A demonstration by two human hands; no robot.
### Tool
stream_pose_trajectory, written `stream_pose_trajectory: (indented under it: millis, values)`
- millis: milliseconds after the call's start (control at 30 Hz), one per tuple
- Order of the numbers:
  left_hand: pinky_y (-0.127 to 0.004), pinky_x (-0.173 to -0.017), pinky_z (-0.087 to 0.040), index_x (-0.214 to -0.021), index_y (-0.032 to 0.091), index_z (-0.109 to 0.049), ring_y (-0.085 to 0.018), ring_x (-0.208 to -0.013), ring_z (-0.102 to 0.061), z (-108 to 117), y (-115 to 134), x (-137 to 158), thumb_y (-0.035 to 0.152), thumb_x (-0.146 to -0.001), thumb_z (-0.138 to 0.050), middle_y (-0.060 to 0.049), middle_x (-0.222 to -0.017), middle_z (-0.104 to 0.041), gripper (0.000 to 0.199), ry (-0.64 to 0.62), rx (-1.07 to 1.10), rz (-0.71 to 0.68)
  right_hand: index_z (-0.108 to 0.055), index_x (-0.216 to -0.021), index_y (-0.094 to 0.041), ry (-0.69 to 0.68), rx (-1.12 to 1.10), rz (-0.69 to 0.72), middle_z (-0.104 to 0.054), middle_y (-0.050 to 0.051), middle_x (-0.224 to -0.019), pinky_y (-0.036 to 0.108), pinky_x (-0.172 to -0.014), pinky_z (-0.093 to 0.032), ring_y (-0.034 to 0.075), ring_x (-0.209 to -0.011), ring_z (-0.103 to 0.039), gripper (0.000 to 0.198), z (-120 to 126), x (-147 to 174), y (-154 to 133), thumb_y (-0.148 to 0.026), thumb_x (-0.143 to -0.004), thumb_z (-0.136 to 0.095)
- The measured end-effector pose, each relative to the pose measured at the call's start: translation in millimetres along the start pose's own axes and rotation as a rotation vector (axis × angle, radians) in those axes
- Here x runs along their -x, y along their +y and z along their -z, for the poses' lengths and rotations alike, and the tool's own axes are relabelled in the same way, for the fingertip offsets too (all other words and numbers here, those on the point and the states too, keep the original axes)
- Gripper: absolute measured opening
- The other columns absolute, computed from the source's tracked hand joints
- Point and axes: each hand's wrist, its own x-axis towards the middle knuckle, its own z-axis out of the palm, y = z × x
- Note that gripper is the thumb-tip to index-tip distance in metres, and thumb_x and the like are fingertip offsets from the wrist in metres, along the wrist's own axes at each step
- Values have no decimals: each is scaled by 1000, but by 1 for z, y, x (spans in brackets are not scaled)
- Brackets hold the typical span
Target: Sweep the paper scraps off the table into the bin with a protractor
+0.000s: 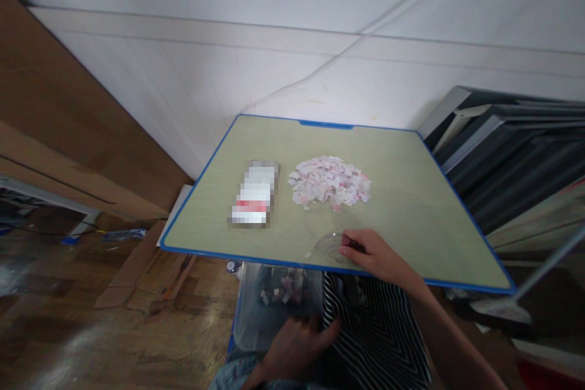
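My right hand (372, 253) is closed around the straight side of a clear protractor (329, 246), resting at the front edge of the folding table (411, 195). A small paper scrap (309, 254) lies at the protractor's left tip. Beyond it a flat pile of torn white and pink paper scraps (331, 181) covers the middle of the tabletop. Below the front edge, my left hand (301, 341) hovers over or beside a clear plastic bin (256, 323), thumb held apart and fingers loosely bent. More paper scraps (286, 287) lie inside that bin.
A pixelated phone-shaped object (256, 194) lies left of the pile. Striped cloth (375, 323) covers my lap beside the bin. Dark panels (516, 146) lean at the right, above a broom-like tool (507, 309). Cardboard (141, 274) lies on the floor at left; a white wall (274, 67) stands behind.
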Motion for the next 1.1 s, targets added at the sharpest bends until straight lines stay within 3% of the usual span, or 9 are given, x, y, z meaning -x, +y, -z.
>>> stream_pose_trajectory:
  millis: [233,467,733,967,1100]
  values:
    - [-33,-61,-50,-134,22,-12,-24,-78,-60,0,-1,0,17,-85,-42,-13,-100,-58,58,-1,-3,-20,-44,-63,-17,4,-12,52,-48,-2,-56,22,-51,-30,10,-53,-43,22,-2,6,-2,-25,-82,-43]
    - [-33,-59,-50,-134,23,-14,-23,-75,-60,-6,-1,-1,20,-87,-41,-13,-98,-58,54,20,-28,-11,-50,-71,-17,-8,416,333,-58,2,-67,28,-65,-32,14,-63,-51,20,-7,16,-13,-21,-87,-39]
    - [-32,-62,-50,-133,23,-12,-23,-78,-60,-2,-2,0,15,-86,-41,-12,-99,-58,56,14,-26,-19,-55,-74,-17,194,720,247,-60,5,-70,29,-65,-32,16,-65,-53,18,-1,-8,-5,-17,-85,-41]
    - [-34,-62,-50,-133,22,-14,-24,-81,-59,-2,-2,-1,18,-84,-44,-13,-98,-58,57,-8,1,-43,-52,-108,-18,270,864,520,-62,8,-92,31,-67,-37,19,-80,-52,30,2,11,24,-7,-84,-37]
    - [-33,-60,-50,-133,22,-13,-24,-78,-60,0,-2,0,17,-85,-43,-13,-97,-58,57,-17,4,-48,-53,-108,-17,239,898,612,-63,6,-91,31,-66,-38,18,-79,-52,28,6,17,29,-9,-85,-39]
